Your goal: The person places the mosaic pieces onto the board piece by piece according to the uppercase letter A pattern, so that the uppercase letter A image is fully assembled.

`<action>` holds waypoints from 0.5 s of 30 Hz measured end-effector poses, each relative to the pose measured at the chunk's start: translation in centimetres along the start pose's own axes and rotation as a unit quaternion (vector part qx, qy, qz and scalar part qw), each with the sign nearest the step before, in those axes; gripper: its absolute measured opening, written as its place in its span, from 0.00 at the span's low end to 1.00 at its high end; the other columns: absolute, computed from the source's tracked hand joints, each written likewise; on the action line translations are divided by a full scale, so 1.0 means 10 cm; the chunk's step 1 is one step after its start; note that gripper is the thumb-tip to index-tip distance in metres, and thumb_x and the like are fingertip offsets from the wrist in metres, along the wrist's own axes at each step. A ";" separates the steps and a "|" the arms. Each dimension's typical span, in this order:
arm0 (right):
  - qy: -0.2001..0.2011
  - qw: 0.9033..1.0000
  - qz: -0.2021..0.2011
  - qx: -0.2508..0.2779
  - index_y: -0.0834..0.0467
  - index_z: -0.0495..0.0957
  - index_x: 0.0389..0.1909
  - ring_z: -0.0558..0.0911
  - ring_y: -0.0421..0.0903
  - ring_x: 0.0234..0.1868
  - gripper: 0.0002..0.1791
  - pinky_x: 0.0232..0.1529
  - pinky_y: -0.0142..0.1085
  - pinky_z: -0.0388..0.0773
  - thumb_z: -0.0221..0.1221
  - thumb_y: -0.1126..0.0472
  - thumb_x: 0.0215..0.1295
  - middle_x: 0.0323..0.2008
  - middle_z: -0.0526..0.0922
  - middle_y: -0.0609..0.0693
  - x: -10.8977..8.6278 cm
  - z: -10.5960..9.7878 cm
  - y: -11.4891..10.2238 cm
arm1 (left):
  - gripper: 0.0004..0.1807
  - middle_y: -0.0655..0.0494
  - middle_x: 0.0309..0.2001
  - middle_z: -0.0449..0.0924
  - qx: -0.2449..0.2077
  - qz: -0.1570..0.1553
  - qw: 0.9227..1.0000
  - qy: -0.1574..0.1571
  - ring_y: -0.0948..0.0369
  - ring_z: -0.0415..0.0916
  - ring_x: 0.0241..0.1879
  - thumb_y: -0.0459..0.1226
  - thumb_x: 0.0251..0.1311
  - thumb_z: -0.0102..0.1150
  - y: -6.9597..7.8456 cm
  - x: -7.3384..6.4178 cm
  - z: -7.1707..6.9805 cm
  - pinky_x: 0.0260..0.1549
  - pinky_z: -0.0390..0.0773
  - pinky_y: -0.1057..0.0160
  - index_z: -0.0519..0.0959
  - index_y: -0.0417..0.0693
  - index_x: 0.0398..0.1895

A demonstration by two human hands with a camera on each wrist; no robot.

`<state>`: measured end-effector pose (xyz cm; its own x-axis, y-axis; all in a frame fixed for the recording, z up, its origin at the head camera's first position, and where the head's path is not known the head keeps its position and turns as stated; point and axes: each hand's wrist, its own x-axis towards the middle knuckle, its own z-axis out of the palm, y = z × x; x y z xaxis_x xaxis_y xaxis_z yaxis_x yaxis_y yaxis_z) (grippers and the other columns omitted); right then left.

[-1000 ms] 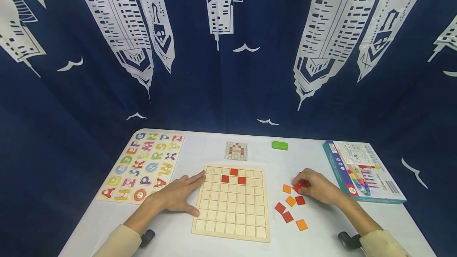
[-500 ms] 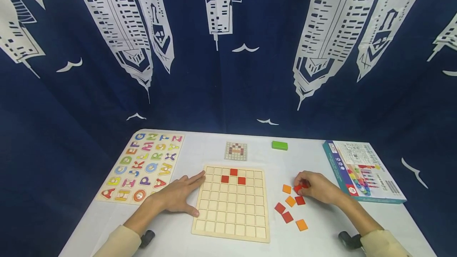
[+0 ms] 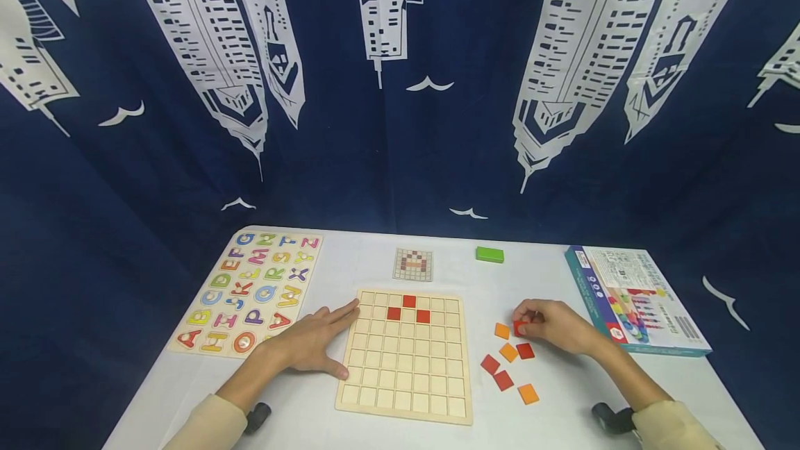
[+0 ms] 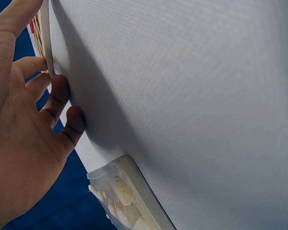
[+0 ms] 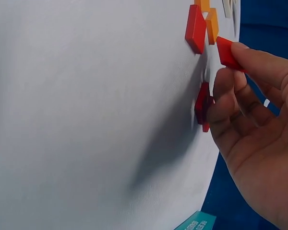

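A navy cloth printed with upside-down white skyscrapers and birds (image 3: 387,158) fills the background. In front of it is the white tabletop (image 3: 544,429).

On the left of the tabletop lies an alphabet puzzle board (image 3: 212,292), filled with coloured letters. On the right lies a teal-edged box (image 3: 650,301), its printed face up. Between them, nearer the person, sits the wooden grid board (image 3: 404,361). Three red tiles are set in it: one in the middle of the farthest row, two in the next row, diagonally to either side.

The left hand (image 3: 306,342) rests at the grid board's left edge, thumb and fingers extended and spread, touching the rim without grasping anything. The right hand (image 3: 556,326), right of the grid board, pinches a red tile (image 5: 228,53) between thumb and fingers, tilted above the tabletop.

Beyond the grid board lies a square pattern card (image 3: 413,264), with a green block (image 3: 490,255) to its right.

Smallest are the loose tiles between the grid board and the right hand: three orange squares (image 3: 528,394) and three red squares (image 3: 503,380). The right wrist view shows more dark-red tiles (image 5: 201,105) just beside the curled fingers.
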<state>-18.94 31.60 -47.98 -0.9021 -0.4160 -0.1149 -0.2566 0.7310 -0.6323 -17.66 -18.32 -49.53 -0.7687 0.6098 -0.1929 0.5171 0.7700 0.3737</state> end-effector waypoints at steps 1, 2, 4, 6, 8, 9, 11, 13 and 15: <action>0.000 1.000 0.005 0.005 0.52 0.84 0.44 0.77 0.41 0.36 0.09 0.38 0.27 0.78 0.67 0.61 0.64 0.33 0.81 0.43 0.01 0.00 0.00 | 0.65 0.61 0.82 0.41 0.000 -0.001 1.000 -0.001 0.33 0.55 0.73 0.72 0.42 0.66 0.00 0.00 0.00 0.69 0.61 0.37 0.52 0.54 0.81; -0.002 1.000 0.007 0.012 0.52 0.84 0.45 0.77 0.41 0.36 0.09 0.38 0.27 0.78 0.67 0.61 0.65 0.33 0.81 0.43 0.01 0.00 -0.01 | 0.65 0.61 0.82 0.41 0.001 -0.002 1.000 -0.001 0.34 0.55 0.73 0.72 0.42 0.66 0.00 0.00 0.00 0.69 0.61 0.37 0.52 0.54 0.81; -0.006 0.999 0.012 0.032 0.53 0.84 0.45 0.78 0.43 0.37 0.09 0.39 0.28 0.80 0.66 0.60 0.65 0.34 0.82 0.45 0.03 0.01 -0.02 | 0.65 0.61 0.82 0.40 0.001 -0.004 1.000 -0.002 0.34 0.54 0.73 0.72 0.42 0.66 -0.01 0.01 0.01 0.69 0.61 0.37 0.52 0.55 0.81; -0.011 0.998 0.018 0.057 0.54 0.84 0.46 0.78 0.45 0.38 0.10 0.38 0.29 0.80 0.66 0.60 0.65 0.35 0.82 0.46 0.04 0.02 -0.04 | 0.65 0.61 0.82 0.40 0.002 -0.005 1.000 -0.003 0.34 0.54 0.73 0.72 0.42 0.66 -0.01 0.01 0.01 0.69 0.61 0.37 0.52 0.55 0.81; -0.015 0.997 0.023 0.076 0.55 0.84 0.46 0.79 0.46 0.39 0.10 0.38 0.29 0.81 0.66 0.59 0.65 0.35 0.82 0.48 0.05 0.03 -0.07 | 0.65 0.61 0.82 0.40 0.003 -0.004 1.000 -0.002 0.35 0.55 0.73 0.73 0.41 0.65 -0.02 0.01 0.01 0.69 0.61 0.38 0.52 0.55 0.81; -0.019 0.996 0.025 0.084 0.55 0.84 0.46 0.79 0.47 0.39 0.10 0.37 0.29 0.81 0.66 0.59 0.65 0.35 0.82 0.48 0.06 0.04 -0.08 | 0.65 0.61 0.82 0.40 0.005 -0.004 1.000 -0.002 0.35 0.55 0.73 0.73 0.41 0.65 -0.02 0.02 0.01 0.69 0.61 0.38 0.52 0.55 0.81; -0.025 0.995 0.028 0.094 0.56 0.83 0.46 0.79 0.47 0.38 0.10 0.37 0.30 0.81 0.66 0.59 0.66 0.35 0.82 0.49 0.07 0.05 -0.11 | 0.66 0.61 0.82 0.40 0.009 -0.003 1.000 -0.002 0.36 0.56 0.73 0.73 0.41 0.64 -0.03 0.02 0.02 0.69 0.62 0.39 0.52 0.55 0.81; -0.029 0.994 0.030 0.100 0.56 0.83 0.46 0.80 0.48 0.38 0.10 0.36 0.31 0.82 0.65 0.59 0.66 0.35 0.82 0.50 0.09 0.07 -0.13 | 0.66 0.62 0.82 0.40 0.011 -0.002 1.000 -0.001 0.37 0.57 0.73 0.74 0.41 0.64 -0.03 0.02 0.02 0.68 0.63 0.39 0.52 0.55 0.81; -0.031 0.994 0.031 0.101 0.56 0.83 0.46 0.80 0.48 0.37 0.10 0.36 0.32 0.82 0.65 0.59 0.66 0.35 0.82 0.50 0.11 0.08 -0.16 | 0.66 0.62 0.82 0.40 0.012 -0.001 1.000 0.000 0.38 0.58 0.73 0.74 0.41 0.64 -0.03 0.01 0.02 0.68 0.65 0.40 0.52 0.55 0.81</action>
<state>-19.22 29.54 -47.73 -0.8895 -0.4099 -0.2018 -0.1197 0.6354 -0.7629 -17.83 -18.42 -49.84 -0.7704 0.6075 -0.1937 0.5235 0.7761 0.3517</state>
